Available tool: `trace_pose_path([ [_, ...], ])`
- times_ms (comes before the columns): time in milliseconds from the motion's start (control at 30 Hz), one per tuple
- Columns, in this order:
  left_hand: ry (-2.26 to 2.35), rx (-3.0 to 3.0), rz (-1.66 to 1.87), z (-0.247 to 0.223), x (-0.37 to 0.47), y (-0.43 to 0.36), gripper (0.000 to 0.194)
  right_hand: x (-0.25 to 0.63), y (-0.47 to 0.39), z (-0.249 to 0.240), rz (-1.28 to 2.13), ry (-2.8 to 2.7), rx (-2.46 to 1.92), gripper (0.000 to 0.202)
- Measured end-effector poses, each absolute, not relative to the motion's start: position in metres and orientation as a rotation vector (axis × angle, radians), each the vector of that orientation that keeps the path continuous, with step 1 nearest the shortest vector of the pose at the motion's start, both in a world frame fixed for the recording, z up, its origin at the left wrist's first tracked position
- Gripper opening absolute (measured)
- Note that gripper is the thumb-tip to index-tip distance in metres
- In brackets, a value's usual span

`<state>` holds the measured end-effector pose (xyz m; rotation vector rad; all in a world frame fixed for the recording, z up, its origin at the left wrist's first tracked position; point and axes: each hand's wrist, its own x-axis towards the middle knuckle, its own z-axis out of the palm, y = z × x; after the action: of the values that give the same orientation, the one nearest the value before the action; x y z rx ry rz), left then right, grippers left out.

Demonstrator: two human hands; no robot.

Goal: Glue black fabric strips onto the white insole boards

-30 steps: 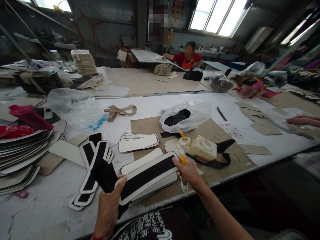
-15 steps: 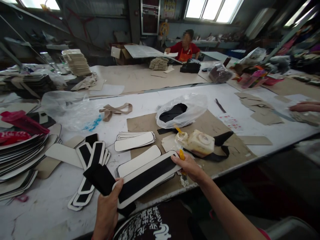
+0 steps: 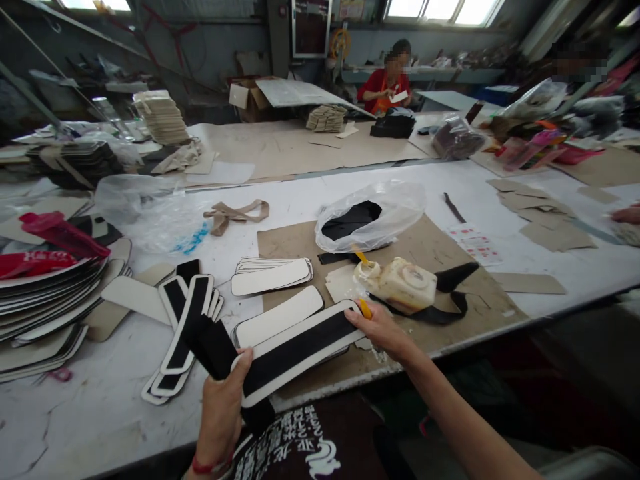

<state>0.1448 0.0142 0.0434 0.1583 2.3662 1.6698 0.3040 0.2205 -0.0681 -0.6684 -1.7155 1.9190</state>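
My left hand [image 3: 223, 407] grips the near left end of a long white-edged panel with a black strip [image 3: 300, 350], thumb on top. Black fabric strips [image 3: 213, 347] also lie at this hand. At the panel's far right end, my right hand [image 3: 377, 327] pinches the corner and has a yellow-handled tool [image 3: 366, 308] between its fingers. White rounded panels [image 3: 280, 317] lie just behind the held one. A pile of black-and-white panels [image 3: 190, 320] is to the left. To the right stands a stained glue container [image 3: 407, 285] with a yellow stick in its opening.
A plastic bag with black pieces [image 3: 353, 223] lies on brown board [image 3: 480, 300]. Tall stacks of panels [image 3: 45, 313] fill the left side. Across the table sits a person in red [image 3: 375, 85]; another person's hand [image 3: 626, 213] shows at the right edge.
The view has shifted slightly, so most things sit a little further right. Both my hands keep their hold on the panel. The person in red has brought both hands together at a white piece.
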Motion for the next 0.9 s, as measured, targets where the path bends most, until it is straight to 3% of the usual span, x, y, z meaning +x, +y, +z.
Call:
trace_pose_path([
  [300,2.024,0.055,1.735,0.041,0.146,0.008,0.052,0.301,0.214,-0.08,2.174,-1.512,-0.675,0.038],
  [533,2.126,0.262,1.67,0.041,0.145,-0.007,0.066,0.297,0.212,-0.082,2.24,-1.466,-0.792,0.045],
  [733,2.298,0.299,1.67,0.029,0.139,-0.02,0.051,0.293,0.207,-0.084,2.216,-1.604,-0.647,0.04],
  [900,2.03,0.212,1.74,0.043,0.144,-0.019,0.06,0.294,0.205,-0.083,2.255,-1.59,-0.598,0.041],
])
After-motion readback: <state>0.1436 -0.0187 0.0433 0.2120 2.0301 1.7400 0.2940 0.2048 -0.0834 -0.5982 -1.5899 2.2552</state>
